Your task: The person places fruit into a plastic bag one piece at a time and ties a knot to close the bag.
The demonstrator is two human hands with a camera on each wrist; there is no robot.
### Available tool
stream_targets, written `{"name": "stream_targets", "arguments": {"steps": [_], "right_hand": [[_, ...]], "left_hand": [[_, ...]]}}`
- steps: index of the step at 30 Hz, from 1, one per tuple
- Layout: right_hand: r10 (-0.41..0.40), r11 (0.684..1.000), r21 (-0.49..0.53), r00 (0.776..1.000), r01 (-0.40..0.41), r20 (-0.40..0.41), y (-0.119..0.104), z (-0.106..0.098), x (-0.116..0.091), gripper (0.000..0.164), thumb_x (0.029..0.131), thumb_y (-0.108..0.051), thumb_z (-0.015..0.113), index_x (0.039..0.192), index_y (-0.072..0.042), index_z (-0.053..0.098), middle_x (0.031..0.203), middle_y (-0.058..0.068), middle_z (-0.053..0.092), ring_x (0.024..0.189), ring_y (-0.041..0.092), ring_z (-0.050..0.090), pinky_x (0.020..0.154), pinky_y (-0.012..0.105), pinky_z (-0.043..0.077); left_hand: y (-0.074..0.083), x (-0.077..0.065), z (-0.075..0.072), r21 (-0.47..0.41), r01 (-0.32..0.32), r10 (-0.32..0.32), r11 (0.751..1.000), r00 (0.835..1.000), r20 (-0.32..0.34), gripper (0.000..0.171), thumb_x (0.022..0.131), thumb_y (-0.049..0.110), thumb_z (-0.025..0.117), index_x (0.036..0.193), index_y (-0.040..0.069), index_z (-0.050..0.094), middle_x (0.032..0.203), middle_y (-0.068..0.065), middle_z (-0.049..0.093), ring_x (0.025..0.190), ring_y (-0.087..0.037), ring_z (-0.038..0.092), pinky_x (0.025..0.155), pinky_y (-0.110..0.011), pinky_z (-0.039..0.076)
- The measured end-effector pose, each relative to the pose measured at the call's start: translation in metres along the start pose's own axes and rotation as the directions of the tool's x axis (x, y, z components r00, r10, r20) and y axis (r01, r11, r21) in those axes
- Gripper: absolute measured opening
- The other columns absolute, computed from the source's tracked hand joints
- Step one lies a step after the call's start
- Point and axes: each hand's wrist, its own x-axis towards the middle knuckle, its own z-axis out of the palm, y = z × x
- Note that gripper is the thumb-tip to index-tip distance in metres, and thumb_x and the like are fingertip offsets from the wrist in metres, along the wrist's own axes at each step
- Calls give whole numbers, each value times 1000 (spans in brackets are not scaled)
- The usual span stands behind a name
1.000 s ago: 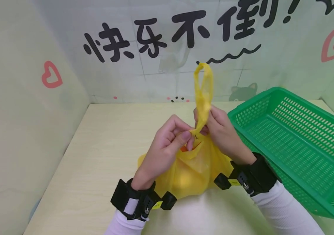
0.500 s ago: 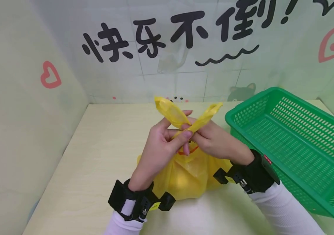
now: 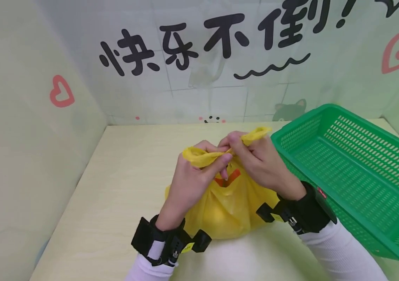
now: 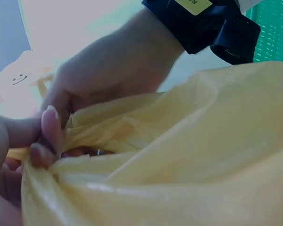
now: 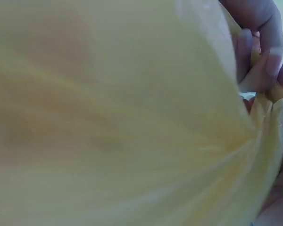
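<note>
A filled yellow plastic bag (image 3: 220,214) stands on the table, its top gathered between both hands. My left hand (image 3: 190,187) pinches one handle (image 3: 199,157), which loops out over the back of the fingers. With curled fingers, my right hand (image 3: 264,162) grips the other handle, whose end (image 3: 256,135) sticks out to the upper right. The two handles meet between the thumbs. Below them, an orange-red patch (image 3: 232,178) shows at the mouth of the bag. Up close in the left wrist view, the thin plastic (image 4: 193,160) is creased towards the fingertips. Blurred, darker shapes show through the bag (image 5: 52,108) in the right wrist view.
A green perforated plastic basket (image 3: 360,179) stands close by on the right, its near rim beside the right forearm. Behind the pale wooden table (image 3: 125,168) rises a printed backdrop (image 3: 192,101), with another panel (image 3: 27,156) along the left side. Black cameras are strapped to both wrists.
The handles went from one upright loop, to a crossed pair, to being drawn low and apart to left and right. The right hand moved in to the left, then back right. The basket stayed put.
</note>
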Motion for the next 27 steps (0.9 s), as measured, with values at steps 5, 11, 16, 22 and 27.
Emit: {"name": "stream_targets", "arguments": {"steps": [5,11,16,22,27], "right_hand": [[-48,998,-38,992,44,-117,-3,-5,-1,52,107,-32,37,95,2,74,89,13,76,83,18,74,79,17,55],[319,946,73,946,-315,-57,5,-5,0,54,108,-33,34,96,0,75,83,14,74,59,14,67,59,26,55],[433,895,120,902,-429,-6,10,-4,2,58,107,-44,30,100,-5,73,91,10,72,72,22,65,65,26,53],[379,898,164,907,-408,183,15,-1,-3,58,106,-46,31,111,-2,68,105,10,67,93,18,62,82,20,52],[317,944,53,940,-325,124,16,7,-9,53,106,-38,39,70,-2,51,64,1,36,56,14,36,56,23,32]], "left_hand": [[-3,2,-4,13,32,-33,999,995,97,12,92,2,64,102,-3,59,88,-19,62,74,-29,62,69,-23,53],[-9,5,-6,150,-6,-8,989,996,91,9,95,5,62,102,0,59,95,-15,63,74,-25,55,64,-20,44],[-14,8,-1,215,-9,11,976,1000,-8,10,97,10,60,100,1,62,93,-14,65,67,-15,46,62,-21,38],[-10,6,1,173,36,-23,984,997,-79,6,96,10,61,98,4,63,79,-10,62,61,-16,44,60,-22,36],[-9,4,1,101,58,-52,993,997,-57,7,96,7,60,100,1,60,66,-9,49,59,-16,47,58,-22,39]]}}
